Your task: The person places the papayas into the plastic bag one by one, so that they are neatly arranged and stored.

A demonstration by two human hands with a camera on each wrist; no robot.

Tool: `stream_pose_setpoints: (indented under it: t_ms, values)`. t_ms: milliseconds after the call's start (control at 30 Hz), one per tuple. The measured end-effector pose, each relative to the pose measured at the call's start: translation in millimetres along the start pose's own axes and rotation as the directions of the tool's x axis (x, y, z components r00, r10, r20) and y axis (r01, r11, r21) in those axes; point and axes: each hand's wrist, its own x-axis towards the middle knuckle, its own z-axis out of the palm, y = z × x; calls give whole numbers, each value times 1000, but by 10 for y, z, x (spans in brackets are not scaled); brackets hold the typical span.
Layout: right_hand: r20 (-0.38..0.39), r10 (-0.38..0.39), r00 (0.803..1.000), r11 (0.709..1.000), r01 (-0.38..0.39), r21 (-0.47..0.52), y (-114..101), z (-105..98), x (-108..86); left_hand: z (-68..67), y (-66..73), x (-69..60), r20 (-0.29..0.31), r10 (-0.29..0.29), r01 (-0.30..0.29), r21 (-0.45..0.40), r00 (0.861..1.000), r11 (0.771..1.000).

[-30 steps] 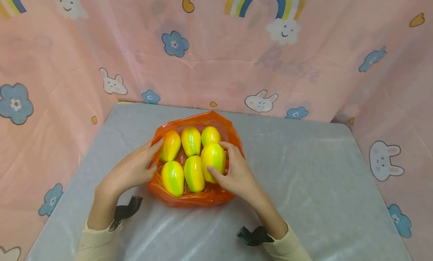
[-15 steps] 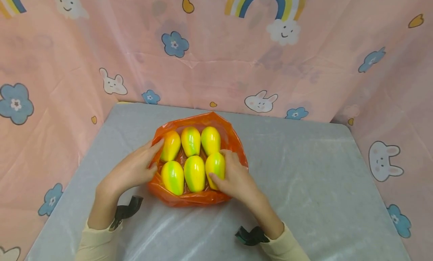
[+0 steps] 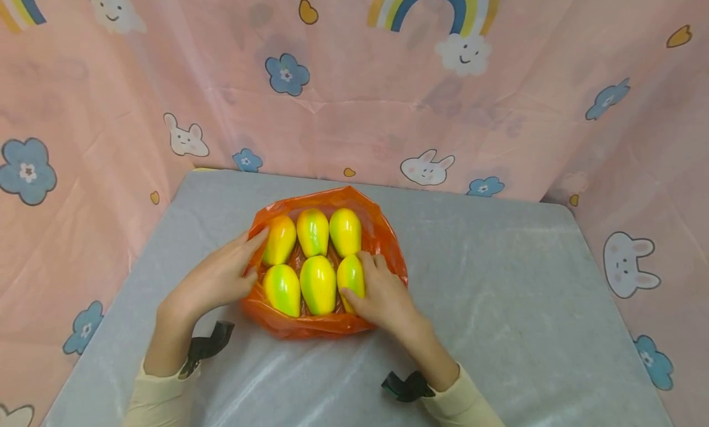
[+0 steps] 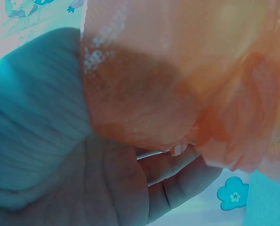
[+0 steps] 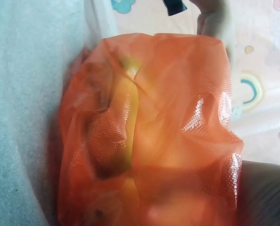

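Observation:
An orange plastic bag (image 3: 327, 328) stands wide open on the table, with several glossy yellow-green mangoes inside in two rows. My left hand (image 3: 218, 276) grips the bag's left rim; in the left wrist view the orange plastic (image 4: 140, 94) runs between the thumb and fingers of that hand (image 4: 116, 174). Inside the bag at the near right, my right hand (image 3: 390, 298) holds a mango (image 3: 350, 282) between thumb and fingers, level with the others. From the right wrist, the bag's wall (image 5: 177, 117) covers most of the view, and the fingers show only dimly through it.
A grey cloth-covered table (image 3: 498, 304) lies beneath the bag. Around its back and sides hangs a pink curtain (image 3: 343, 125) printed with rainbows, rabbits and flowers. Black straps with camera mounts (image 3: 207, 344) sit on both wrists.
My right hand has lowered the mango into the near right place in the bag, uncovering the mango behind it. The left hand has kept its hold on the rim.

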Motion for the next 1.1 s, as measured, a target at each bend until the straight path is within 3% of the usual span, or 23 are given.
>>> stream_pose_setpoints:
  t_ms: [733, 1100]
  values:
    - [-6, 19, 1000, 998, -20, -55, -39, 28, -20, -4, -19, -4, 13, -34, 35, -9, 999, 999]
    - [-62, -3, 998, 1000, 2, -17, -113, -176, -142, -20, -29, 17, 4, -25, 25, -3, 1000, 1000]
